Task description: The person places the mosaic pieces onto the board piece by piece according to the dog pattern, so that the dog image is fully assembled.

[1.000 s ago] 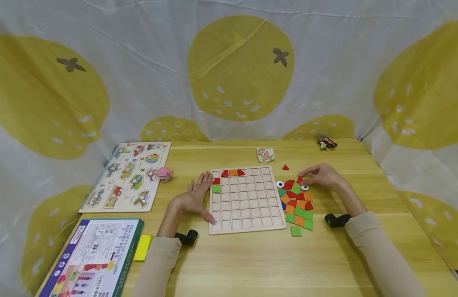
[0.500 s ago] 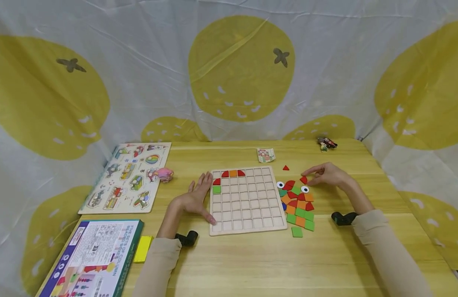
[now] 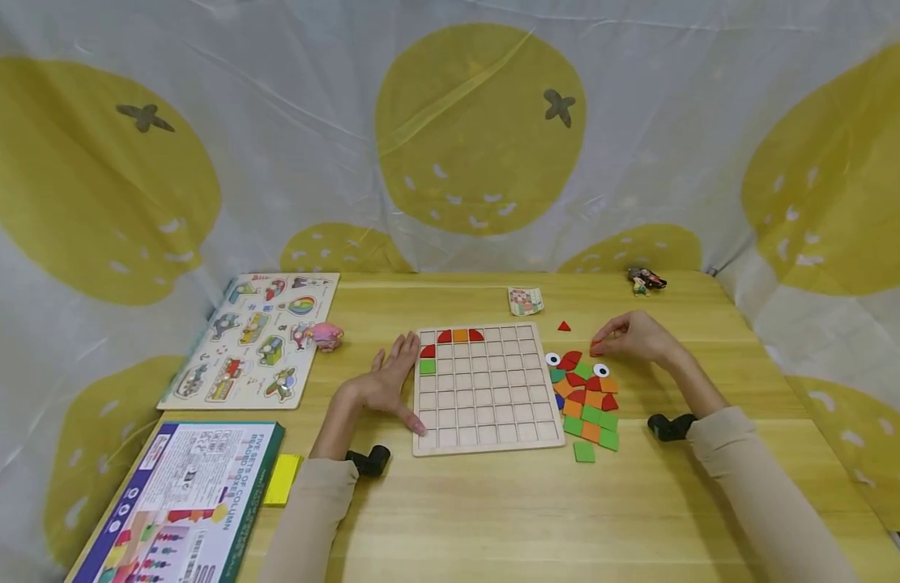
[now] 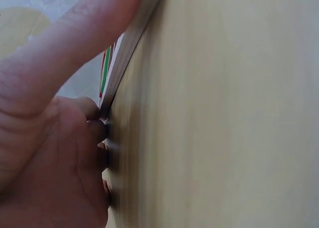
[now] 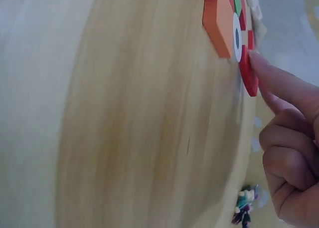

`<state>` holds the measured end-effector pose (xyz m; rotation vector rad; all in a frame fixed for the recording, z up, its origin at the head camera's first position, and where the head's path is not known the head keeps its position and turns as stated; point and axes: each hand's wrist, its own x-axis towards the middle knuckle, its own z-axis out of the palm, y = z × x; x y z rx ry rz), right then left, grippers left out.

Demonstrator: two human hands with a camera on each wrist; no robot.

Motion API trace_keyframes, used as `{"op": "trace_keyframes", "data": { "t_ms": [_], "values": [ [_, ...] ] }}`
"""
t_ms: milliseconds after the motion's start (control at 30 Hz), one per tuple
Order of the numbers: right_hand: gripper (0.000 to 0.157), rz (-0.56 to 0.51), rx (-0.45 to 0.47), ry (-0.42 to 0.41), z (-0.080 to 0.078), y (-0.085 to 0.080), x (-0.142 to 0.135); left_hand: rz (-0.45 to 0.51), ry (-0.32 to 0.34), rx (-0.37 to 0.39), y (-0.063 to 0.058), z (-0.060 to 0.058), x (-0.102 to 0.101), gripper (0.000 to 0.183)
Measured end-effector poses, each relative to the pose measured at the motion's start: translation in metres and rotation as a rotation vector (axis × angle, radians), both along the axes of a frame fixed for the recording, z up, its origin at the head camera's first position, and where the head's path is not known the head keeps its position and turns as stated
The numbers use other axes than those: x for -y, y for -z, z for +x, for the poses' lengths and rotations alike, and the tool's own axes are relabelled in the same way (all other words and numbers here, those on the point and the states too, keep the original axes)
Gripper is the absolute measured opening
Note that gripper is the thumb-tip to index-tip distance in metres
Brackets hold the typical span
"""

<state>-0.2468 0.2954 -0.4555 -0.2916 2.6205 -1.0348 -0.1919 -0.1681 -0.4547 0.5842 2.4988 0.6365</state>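
A wooden grid board (image 3: 488,394) lies on the table. Along its top and left side sit several red, orange and green tiles. My left hand (image 3: 380,392) rests at the board's left edge with fingers spread, the thumb on its near left corner; the left wrist view shows this thumb (image 4: 65,48) over the board's side. To the right of the board, my right hand (image 3: 637,336) pinches a small red tile (image 5: 247,74) with one curved edge, partly covered by fingertips. Just below it lies a pile of coloured tiles (image 3: 591,417) with two round eye tiles (image 3: 601,370).
A lone red triangle (image 3: 564,326) and a small picture card (image 3: 526,301) lie behind. At left are a picture puzzle board (image 3: 249,344), a pink toy (image 3: 326,335), a printed box (image 3: 187,494) and a yellow piece (image 3: 282,479). Small figures (image 3: 646,281) stand far right.
My right hand has drawn the red tile away from the pile, uncovering the right eye tile, and now holds it just above. My left hand has stayed at the board.
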Motion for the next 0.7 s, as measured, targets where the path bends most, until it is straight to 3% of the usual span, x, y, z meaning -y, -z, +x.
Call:
{"op": "trace_keyframes", "data": {
  "t_ms": [367,533,700],
  "values": [
    [0.040,-0.135,0.102,-0.010,-0.001,0.007,-0.011,-0.011,0.012,0.000,0.001,0.000,-0.001,0.150],
    [0.036,-0.090,0.054,-0.026,-0.003,0.011,-0.005,-0.009,0.011,0.004,0.002,0.001,0.000,0.150],
    [0.032,-0.056,0.019,-0.020,-0.003,0.003,0.007,0.001,0.010,0.000,0.002,0.000,0.001,0.149]
  ]
}}
